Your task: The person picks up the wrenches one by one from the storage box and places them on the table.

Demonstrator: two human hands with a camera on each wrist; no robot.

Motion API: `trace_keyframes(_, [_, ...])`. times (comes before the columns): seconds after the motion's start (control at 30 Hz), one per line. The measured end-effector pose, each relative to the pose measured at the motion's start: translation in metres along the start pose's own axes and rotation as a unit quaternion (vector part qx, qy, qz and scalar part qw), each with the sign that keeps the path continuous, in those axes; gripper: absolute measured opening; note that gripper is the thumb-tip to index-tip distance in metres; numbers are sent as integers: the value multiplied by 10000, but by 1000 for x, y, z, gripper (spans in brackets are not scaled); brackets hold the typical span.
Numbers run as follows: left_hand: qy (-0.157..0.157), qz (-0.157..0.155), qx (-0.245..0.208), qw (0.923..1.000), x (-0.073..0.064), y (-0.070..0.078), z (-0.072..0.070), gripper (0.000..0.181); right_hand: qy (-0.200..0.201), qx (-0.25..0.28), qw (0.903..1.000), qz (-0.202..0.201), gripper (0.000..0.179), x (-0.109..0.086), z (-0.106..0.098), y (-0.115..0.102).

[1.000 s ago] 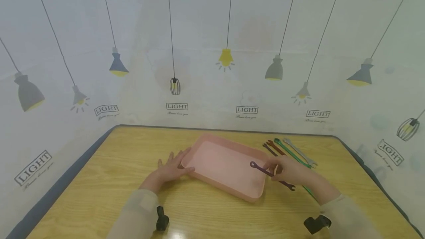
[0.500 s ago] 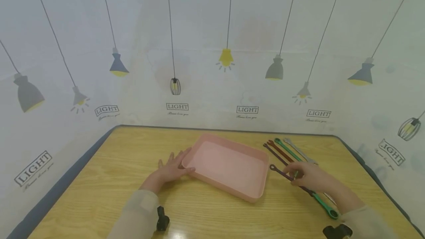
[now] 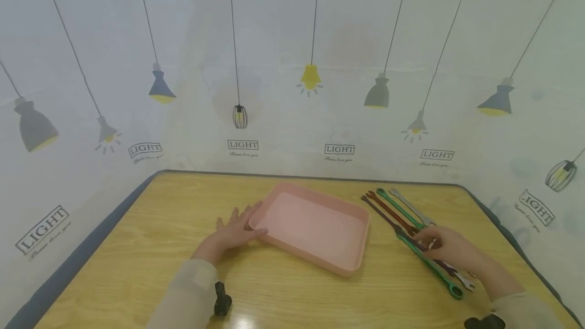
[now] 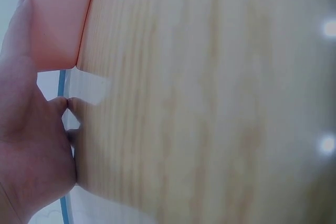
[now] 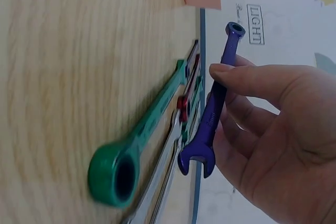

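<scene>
My right hand [image 3: 450, 248] pinches a purple combination wrench [image 5: 212, 111] between thumb and fingers. In the right wrist view its open end points down and its ring end up, apart from the tabletop. Just below the hand lie several wrenches: a green ratchet wrench [image 5: 156, 111] in front, silver ones [image 5: 153, 179], a red-brown wrench [image 3: 388, 210] and a dark purple wrench [image 3: 380, 213]. My left hand [image 3: 235, 232] rests at the left end of a pink tray [image 3: 315, 232], fingers spread and thumb along its side. Nothing lies in the tray.
A second green wrench [image 3: 398, 208] and a silver wrench [image 3: 411, 206] reach toward the table's back edge. The wooden table [image 3: 183, 288] is bordered by a wall sheet [image 3: 283, 131] printed with lamps.
My right hand has moved right, carrying the purple wrench from over the tray's right end to above the row of wrenches. The left hand and tray have stayed put.
</scene>
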State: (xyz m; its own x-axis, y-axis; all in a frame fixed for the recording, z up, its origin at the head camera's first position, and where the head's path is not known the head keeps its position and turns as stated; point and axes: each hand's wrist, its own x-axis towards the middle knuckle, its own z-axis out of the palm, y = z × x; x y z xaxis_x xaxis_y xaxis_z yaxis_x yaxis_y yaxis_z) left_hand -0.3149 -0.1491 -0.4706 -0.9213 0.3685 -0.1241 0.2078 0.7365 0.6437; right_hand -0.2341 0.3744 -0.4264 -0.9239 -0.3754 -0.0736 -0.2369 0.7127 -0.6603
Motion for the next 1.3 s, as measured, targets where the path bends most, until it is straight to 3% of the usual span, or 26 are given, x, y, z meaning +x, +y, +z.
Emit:
trace_keyframes(0.37, [-12,-17,42,10000,-1,4,-3,84,339,-162,9989,282,36,-16,-20,28])
trace_keyframes(0.7, [-13,-17,97,10000,-2,3,-3,82,575,-582,9927,884,37,-22,-31,52])
trace_keyframes(0.9, [-8,-24,92,10000,-3,5,-3,82,561,-714,9907,1011,39,-25,-37,60])
trace_keyframes(1.13, [-11,-10,66,10000,-3,4,-2,82,511,-503,9878,1379,40,-25,-41,69])
trace_keyframes(1.3, [-8,-3,17,10000,-3,4,-1,83,441,-475,9881,1398,38,-23,-41,77])
